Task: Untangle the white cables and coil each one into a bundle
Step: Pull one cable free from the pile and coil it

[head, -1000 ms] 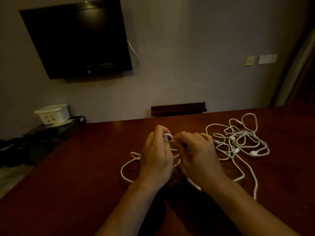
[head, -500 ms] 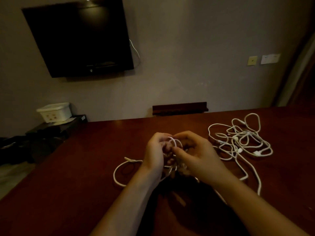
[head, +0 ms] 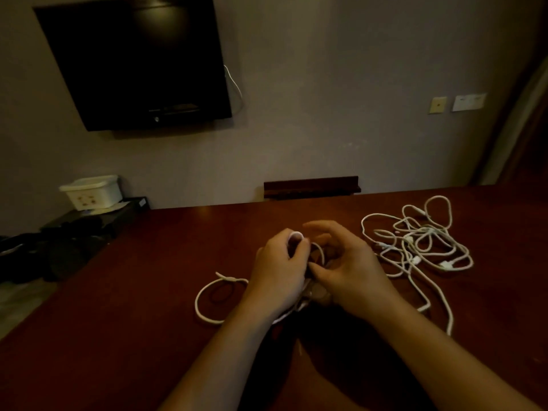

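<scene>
Gripping a coiled cable (head: pixel 318 250), left hand (head: pixel 277 277) meets right hand (head: pixel 350 271), which pinches it; the tangle (head: pixel 421 241) lies right, near the desk (head: pixel 148 321) far edge.

The counter (head: pixel 148 292) lies bare to the left of the left hand (head: pixel 278 274), past one loose cable loop (head: pixel 207 295) just beside it; the far strip up to the dark wooden rail (head: pixel 311 187) at the back edge is open too; right of the right hand (head: pixel 353 271) a tangle of white cables (head: pixel 421 241) sprawls, a strand trailing toward the near edge; beyond it the right corner is open.
</scene>
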`<act>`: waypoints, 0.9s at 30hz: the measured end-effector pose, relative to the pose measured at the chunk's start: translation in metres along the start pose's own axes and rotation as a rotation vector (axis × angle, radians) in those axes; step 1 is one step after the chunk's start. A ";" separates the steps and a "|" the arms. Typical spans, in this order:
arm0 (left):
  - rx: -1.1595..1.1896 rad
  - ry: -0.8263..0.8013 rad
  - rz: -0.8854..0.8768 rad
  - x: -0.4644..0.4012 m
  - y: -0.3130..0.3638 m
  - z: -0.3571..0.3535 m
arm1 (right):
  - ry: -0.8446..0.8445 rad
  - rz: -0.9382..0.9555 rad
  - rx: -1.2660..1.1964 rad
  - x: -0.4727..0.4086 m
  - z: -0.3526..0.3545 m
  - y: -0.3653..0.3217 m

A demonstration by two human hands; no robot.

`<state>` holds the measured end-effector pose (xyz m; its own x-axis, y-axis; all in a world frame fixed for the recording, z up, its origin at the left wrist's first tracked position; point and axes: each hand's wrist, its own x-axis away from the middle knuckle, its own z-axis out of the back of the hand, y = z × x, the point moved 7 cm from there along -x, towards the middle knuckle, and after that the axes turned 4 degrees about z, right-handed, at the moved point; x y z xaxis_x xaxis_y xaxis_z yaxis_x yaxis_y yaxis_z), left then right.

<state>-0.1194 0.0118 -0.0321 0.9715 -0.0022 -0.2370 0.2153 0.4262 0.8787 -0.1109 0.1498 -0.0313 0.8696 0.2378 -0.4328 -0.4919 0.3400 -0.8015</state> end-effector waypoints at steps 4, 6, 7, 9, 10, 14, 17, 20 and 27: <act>-0.046 -0.002 -0.035 -0.002 -0.003 0.003 | -0.022 0.037 0.074 0.000 -0.002 -0.002; -0.057 0.020 -0.017 -0.002 -0.004 0.004 | -0.033 0.059 0.060 0.000 -0.004 -0.003; -0.074 0.050 -0.013 -0.002 -0.004 0.005 | -0.036 0.058 0.021 0.001 -0.005 -0.003; -0.144 0.136 -0.010 -0.002 -0.003 0.012 | 0.003 0.047 -0.040 0.001 -0.003 -0.002; -0.146 0.176 0.018 -0.004 -0.005 0.016 | 0.056 0.042 -0.033 0.000 0.002 -0.001; 0.379 0.134 0.233 -0.012 -0.023 0.020 | 0.172 0.004 0.109 -0.002 0.014 0.010; 0.499 0.090 0.247 -0.011 -0.027 0.014 | 0.060 0.029 0.226 -0.003 0.004 0.016; 0.647 0.084 0.327 -0.009 -0.030 0.006 | -0.024 0.051 0.262 -0.003 -0.005 0.017; 0.564 0.495 0.230 -0.011 -0.037 0.039 | 0.253 -0.178 0.249 -0.003 0.023 0.036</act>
<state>-0.1340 -0.0393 -0.0462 0.8692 0.4903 -0.0645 0.1607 -0.1568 0.9745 -0.1321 0.1823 -0.0495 0.9099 -0.0661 -0.4095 -0.3012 0.5733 -0.7620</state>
